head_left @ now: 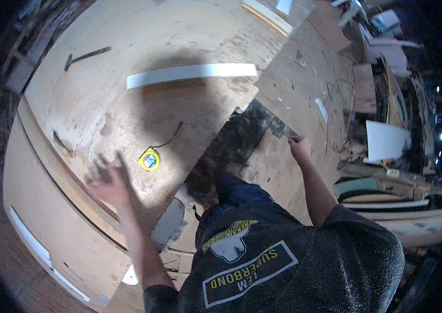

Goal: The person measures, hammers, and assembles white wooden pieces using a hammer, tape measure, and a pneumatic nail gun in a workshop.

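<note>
My left hand [110, 183] hovers at the near left part of the wooden worktop [101, 109], its fingers apart and a little blurred, holding nothing. Just right of it lies a yellow tape measure [149, 159] with a dark strap. My right hand [299, 149] is out to the right, fingers closed in a pinch near the corner of a dark patch [242, 135] beside the worktop. Whatever those fingers hold, if anything, is too small to make out. Farther up the worktop rests a long, slightly curved white strip [192, 74].
A hammer [88, 56] lies at the far left of the worktop. A pale strip [267, 16] is at the far edge. On the right, stacked boards [383, 201] and a white panel [388, 141] line the floor, which is littered with scraps.
</note>
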Motion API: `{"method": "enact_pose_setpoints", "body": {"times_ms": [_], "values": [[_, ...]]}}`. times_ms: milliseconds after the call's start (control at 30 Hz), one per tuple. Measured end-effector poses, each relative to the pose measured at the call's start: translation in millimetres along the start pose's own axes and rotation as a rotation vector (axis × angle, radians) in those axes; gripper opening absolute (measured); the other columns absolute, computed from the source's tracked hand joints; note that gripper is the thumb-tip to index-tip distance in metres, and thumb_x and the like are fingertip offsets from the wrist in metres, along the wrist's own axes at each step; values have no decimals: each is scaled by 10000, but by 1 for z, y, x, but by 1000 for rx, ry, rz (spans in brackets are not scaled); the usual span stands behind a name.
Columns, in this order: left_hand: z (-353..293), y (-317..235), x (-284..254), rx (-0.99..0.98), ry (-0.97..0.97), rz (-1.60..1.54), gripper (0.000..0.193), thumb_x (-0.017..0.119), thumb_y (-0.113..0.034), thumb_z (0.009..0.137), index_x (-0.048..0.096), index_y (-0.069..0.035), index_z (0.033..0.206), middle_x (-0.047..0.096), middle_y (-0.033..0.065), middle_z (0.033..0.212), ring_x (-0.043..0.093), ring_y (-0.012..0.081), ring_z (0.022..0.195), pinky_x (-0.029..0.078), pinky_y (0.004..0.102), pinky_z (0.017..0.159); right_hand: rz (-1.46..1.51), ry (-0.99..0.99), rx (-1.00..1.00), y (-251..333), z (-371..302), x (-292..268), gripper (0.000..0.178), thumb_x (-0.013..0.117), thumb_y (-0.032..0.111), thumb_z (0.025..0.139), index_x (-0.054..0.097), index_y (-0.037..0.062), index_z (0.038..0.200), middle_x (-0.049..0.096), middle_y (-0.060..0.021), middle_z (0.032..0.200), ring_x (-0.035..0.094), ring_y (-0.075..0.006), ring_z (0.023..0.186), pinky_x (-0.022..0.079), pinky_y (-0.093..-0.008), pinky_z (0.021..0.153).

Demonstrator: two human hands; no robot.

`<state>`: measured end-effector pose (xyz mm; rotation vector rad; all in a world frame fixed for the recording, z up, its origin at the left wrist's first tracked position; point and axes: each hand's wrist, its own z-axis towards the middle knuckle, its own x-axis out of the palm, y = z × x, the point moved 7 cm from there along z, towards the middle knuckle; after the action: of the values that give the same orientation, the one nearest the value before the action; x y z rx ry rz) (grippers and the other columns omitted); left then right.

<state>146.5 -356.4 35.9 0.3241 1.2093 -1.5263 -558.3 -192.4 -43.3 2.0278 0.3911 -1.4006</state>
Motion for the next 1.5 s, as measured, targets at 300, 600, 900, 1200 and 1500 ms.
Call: {"method": "enact_pose_setpoints", "body": {"times_ms": [300, 600, 900, 1200, 1500], "values": [[-93, -107, 97, -86, 508, 148, 766, 811, -315, 851, 467, -90, 1498, 426, 322, 1298, 515, 484, 1172, 491, 535, 969, 514, 535, -202, -3, 74, 197, 312, 624, 219, 1001, 722, 40, 1238, 720, -87, 891, 662, -188, 741, 517, -374, 630], [-51, -214, 119, 38, 446, 1, 651, 738, -57, 896, 475, -24, 1491, 424, 250, 1319, 556, 401, 1171, 517, 456, 990, 906, 934, -87, 99, 105, 345, 284, 583, 151, 1047, 636, 84, 1317, 700, -109, 1024, 638, -232, 822, 511, -433, 679], [45, -362, 258, 333, 491, -233, 648, 749, -58, 915, 477, -40, 1504, 383, 259, 1423, 553, 373, 1214, 495, 431, 1048, 1438, 350, 1156, 5, 136, 292, 181, 641, 149, 1031, 657, 79, 1197, 651, -55, 852, 579, -163, 632, 465, -327, 532], [41, -413, 388, 491, 659, 4, 674, 792, -175, 877, 519, -149, 1493, 361, 287, 1492, 462, 447, 1340, 418, 522, 1141, 952, 870, 127, 78, 108, 178, 462, 707, 132, 992, 612, 4, 1426, 687, -53, 869, 603, -133, 703, 491, -331, 623], [-35, -425, 321, 693, 737, -130, 885, 902, -405, 771, 503, -39, 1471, 507, 256, 1406, 499, 437, 1321, 421, 512, 1100, 1141, 932, 226, 95, 114, 200, 378, 775, 116, 940, 677, -70, 1255, 746, -104, 958, 683, -181, 814, 566, -355, 718]]}}
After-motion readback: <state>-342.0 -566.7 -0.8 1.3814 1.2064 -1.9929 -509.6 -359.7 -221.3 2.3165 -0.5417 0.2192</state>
